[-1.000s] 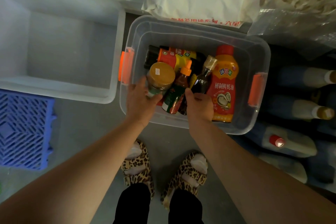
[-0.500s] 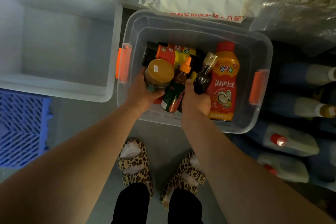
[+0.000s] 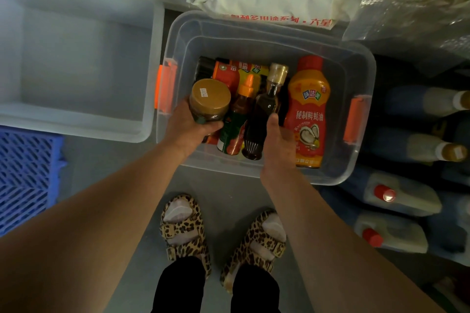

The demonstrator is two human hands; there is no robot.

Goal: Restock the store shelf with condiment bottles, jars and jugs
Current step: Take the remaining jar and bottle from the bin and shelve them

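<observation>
Gold-lidded jar (image 3: 209, 101) gripped by left hand (image 3: 189, 127); right hand (image 3: 278, 140) grips dark bottle (image 3: 264, 114).

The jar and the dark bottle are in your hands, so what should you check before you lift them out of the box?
1. Left hand holds the jar firmly: ok, fingers are curled round its side.
2. Right hand holds the dark bottle firmly: ok, it wraps the bottle's body.
3. Jar's lid closed: ok, the brown lid sits flat.
4. Dark bottle's cap tight: cannot tell.
5. Orange-capped bottle will stay put: not ok, it lies wedged between the two.
6. Way up out of the clear box is free: ok, nothing covers it.
</observation>
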